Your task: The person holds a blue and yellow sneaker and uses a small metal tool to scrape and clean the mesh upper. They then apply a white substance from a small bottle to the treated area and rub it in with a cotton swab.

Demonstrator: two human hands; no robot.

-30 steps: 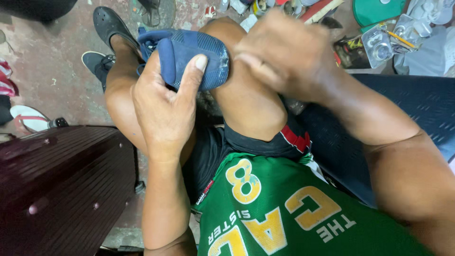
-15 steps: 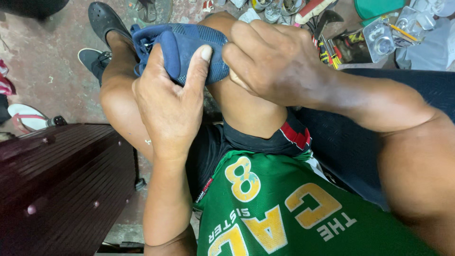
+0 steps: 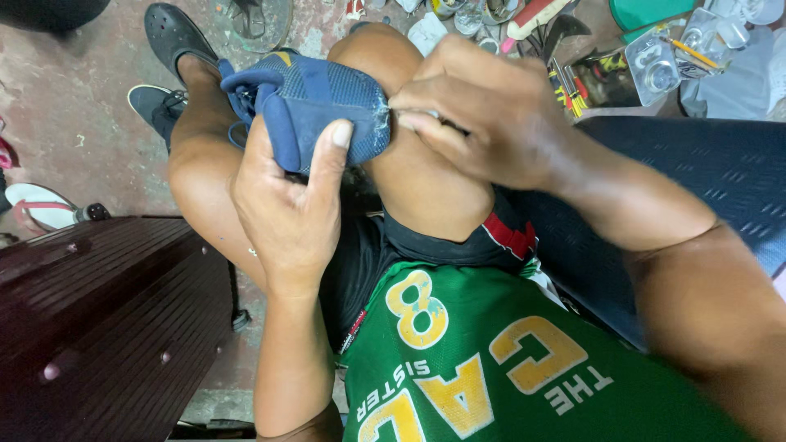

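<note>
My left hand [image 3: 291, 209] grips a blue fabric shoe [image 3: 315, 102] from below, thumb pressed flat on its side, holding it against my knees. My right hand [image 3: 483, 115] is at the shoe's right edge, its fingertips pinched together on something small and pale where whitish thread or glue shows on the fabric. What the fingers pinch is too small to make out. The shoe's laces and collar point to the left.
A dark wooden cabinet [image 3: 98, 327] stands at the lower left. A blue seat [image 3: 704, 172] lies to the right. Tools, pencils and clear plastic trays [image 3: 655, 57] litter the floor at the top right. Black shoes [image 3: 172, 33] and a sandal [image 3: 41, 209] rest on the concrete floor.
My right hand has slid from on top of the shoe to its right edge and now pinches there. My left hand keeps its grip on the shoe.
</note>
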